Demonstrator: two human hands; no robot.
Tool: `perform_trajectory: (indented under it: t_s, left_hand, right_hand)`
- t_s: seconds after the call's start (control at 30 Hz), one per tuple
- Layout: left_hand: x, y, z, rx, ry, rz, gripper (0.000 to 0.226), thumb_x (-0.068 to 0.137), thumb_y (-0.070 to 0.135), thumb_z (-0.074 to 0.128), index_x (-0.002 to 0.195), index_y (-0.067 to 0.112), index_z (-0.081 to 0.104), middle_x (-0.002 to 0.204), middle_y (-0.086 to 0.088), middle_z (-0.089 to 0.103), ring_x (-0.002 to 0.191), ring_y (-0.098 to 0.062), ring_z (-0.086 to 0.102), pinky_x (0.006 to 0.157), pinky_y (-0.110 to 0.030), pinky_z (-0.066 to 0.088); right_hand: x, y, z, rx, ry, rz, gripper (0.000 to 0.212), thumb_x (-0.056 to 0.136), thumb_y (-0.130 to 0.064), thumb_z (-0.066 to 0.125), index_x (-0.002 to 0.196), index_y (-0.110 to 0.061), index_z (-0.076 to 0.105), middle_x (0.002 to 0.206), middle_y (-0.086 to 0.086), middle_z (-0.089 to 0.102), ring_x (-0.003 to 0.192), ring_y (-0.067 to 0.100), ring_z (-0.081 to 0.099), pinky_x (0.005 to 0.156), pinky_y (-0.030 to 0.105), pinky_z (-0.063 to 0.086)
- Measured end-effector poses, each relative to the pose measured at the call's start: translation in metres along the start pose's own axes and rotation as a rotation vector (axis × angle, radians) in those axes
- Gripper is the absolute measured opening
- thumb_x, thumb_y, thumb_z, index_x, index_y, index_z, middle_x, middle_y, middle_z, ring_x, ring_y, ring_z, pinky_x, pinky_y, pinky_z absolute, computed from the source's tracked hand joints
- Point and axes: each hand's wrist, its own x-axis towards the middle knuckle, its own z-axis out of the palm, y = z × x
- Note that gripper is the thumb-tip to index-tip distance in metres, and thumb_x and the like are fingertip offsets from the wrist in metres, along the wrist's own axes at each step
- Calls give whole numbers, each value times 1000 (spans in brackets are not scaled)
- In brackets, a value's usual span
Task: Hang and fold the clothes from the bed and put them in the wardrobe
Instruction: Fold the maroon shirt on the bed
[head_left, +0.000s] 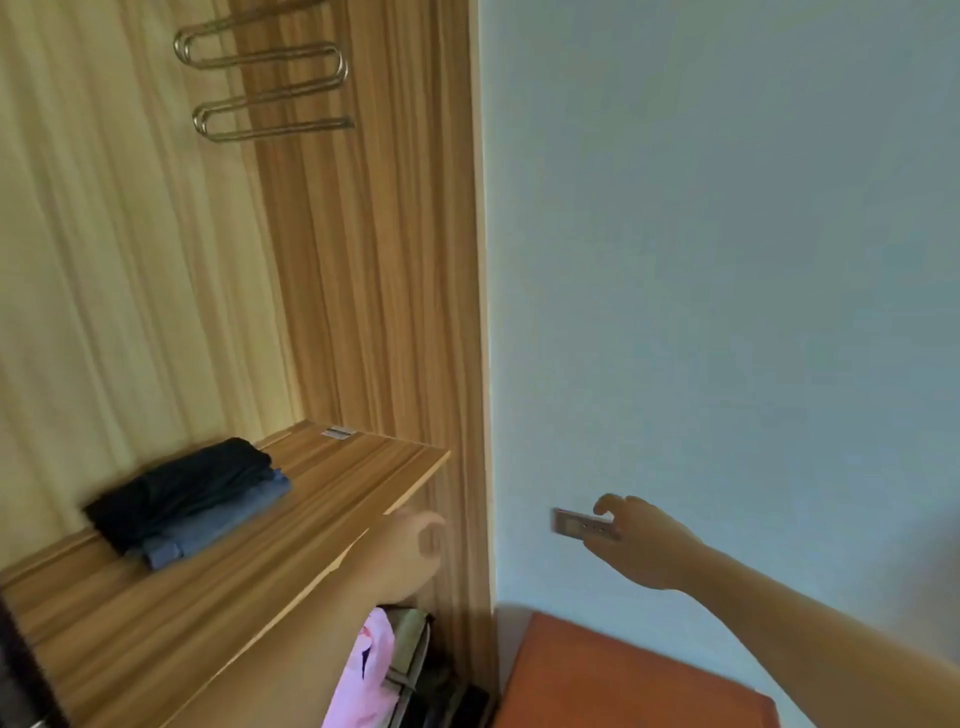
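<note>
I see my right hand (639, 540), loosely curled, touching a wall switch (574, 522); whether my left hand (415, 545), beside the shelf (332, 483), is spread or closed I cannot tell.

Pale wall (727, 260), small plate (571, 522) on it, perhaps a switch, orange wooden top (623, 680).

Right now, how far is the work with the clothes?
Done: dark and blue folded clothes lie stacked on the wardrobe shelf. In hand: no garment; the right hand touches a wall plate, the left hand is by the shelf edge. Left: unclear, the bed is not in view; the metal rack above holds nothing.
</note>
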Motion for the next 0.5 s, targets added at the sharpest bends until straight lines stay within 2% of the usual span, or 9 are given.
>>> perform_trajectory:
  t_s: [0.1,0.2,0.4,0.5]
  left_hand:
    - [-22,53,20,-19,-44,109,49,88,32,58,137,30,51,138,4,50,128,-16,48,105,-30,38]
    - [-40,106,34,-4,-110,232,50,89,30,55,138,32,48,141,5,46,131,-14,43,107,-32,38]
    - [-72,196,62,-27,-177,537,48,88,32,55,135,35,49,139,10,45,131,-11,41,106,-35,39]
    - [-103,228,90,-99,-238,684,46,87,29,56,133,34,51,133,8,49,126,-12,45,103,-33,41]
  right_hand:
    - [-62,41,-16,32,24,110,45,93,-49,51,130,-24,48,120,0,54,105,18,56,93,31,46]
    - [-124,73,-34,63,49,218,49,93,-50,52,134,-24,47,125,1,53,99,14,51,94,28,43]
    - [-265,104,-59,96,158,468,45,91,-44,58,130,-23,52,114,0,60,94,15,56,83,24,42]
    - [-345,102,-48,108,251,632,42,91,-42,59,127,-22,54,106,-3,57,94,15,56,79,24,42]
